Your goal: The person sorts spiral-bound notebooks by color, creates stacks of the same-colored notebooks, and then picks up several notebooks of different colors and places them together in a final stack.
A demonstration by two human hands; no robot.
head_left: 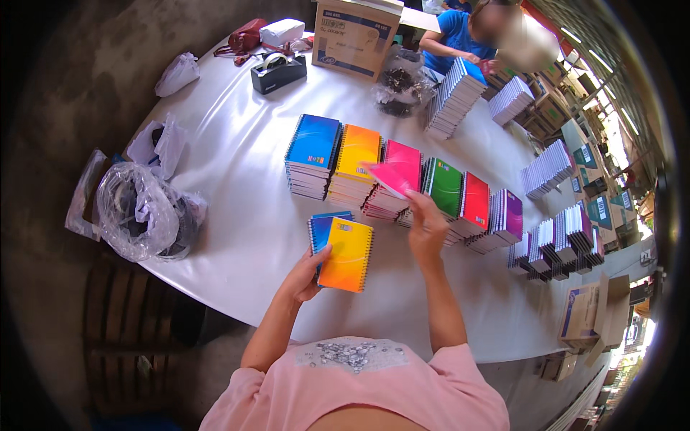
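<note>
My left hand (302, 279) is closed round two small spiral notebooks: a yellow notebook (346, 260) in front, with a blue notebook (319, 234) fanned out behind it. Between the fingertips of my right hand (429, 228) is a pink notebook (389, 177), tilted over the pink stack (407, 156). In the same row stand a blue stack (314, 138) and a yellow stack (359, 147) to the left. A green stack (443, 185), a red stack (475, 201) and a purple stack (511, 215) follow on the right.
More notebook piles (557, 244) stand at the right, others farther back. Across the white table (237, 251) are a tape dispenser (279, 73), a cardboard box (353, 39) and dark plastic-wrapped bundles (399, 90). A plastic bag (144, 208) lies at the left edge. A co-worker in blue (449, 43) handles things at the far side.
</note>
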